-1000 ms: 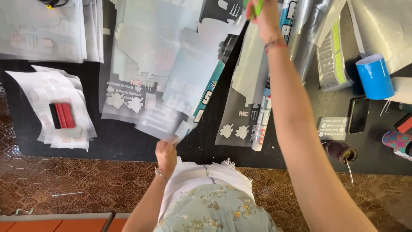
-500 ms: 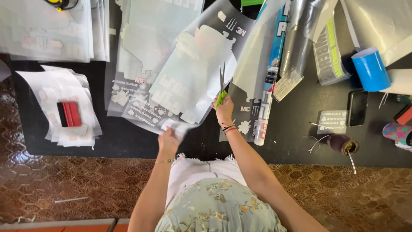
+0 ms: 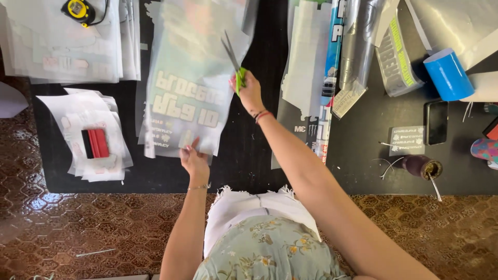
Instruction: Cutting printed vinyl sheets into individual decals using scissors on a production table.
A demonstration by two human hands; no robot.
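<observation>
The printed transfer sheet point(image 3: 187, 98) lies over the black counter point(image 3: 249, 155). Left hand point(image 3: 194, 162) pinches its near edge. Right hand point(image 3: 250, 92), at the sheet's right edge, grips green-handled scissors point(image 3: 233, 61). A red squeegee point(image 3: 95, 143) sits left of the sheet.

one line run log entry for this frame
left hand: grips lower edge of printed sheet | right hand: holds green-handled scissors at sheet's right edge | surface: black table
</observation>
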